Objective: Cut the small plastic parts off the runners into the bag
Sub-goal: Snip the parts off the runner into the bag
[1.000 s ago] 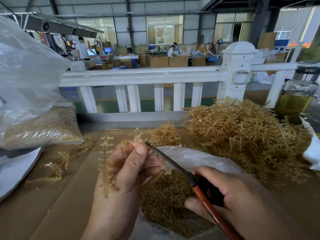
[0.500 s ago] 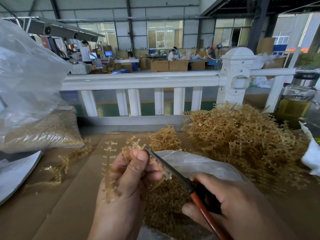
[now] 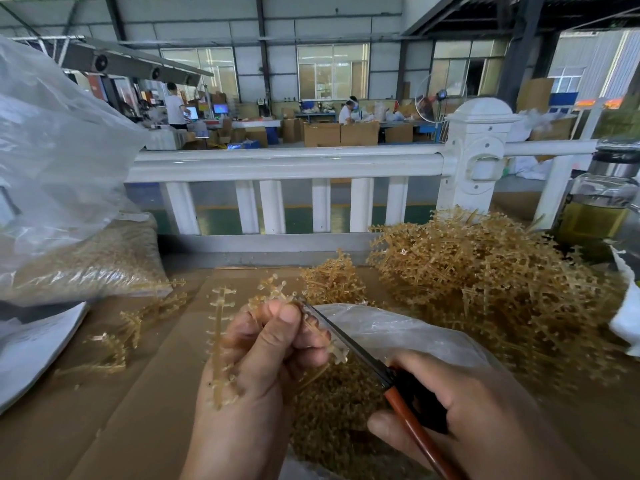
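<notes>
Amber plastic runners (image 3: 218, 320) are pinched in the curled fingers (image 3: 249, 327) of the left hand (image 3: 249, 375), above the cardboard worktop (image 3: 138, 410). Scissors (image 3: 360, 355), gripped by the right hand (image 3: 464, 420), touch a runner just beside the thumb, over the open bag (image 3: 398, 329) of cut parts (image 3: 332, 410). A heap (image 3: 485, 289) of runners lies right.

The left hand (image 3: 256, 368) and right hand (image 3: 467, 417) are bare to the wrists, the left thumbnail short.
</notes>
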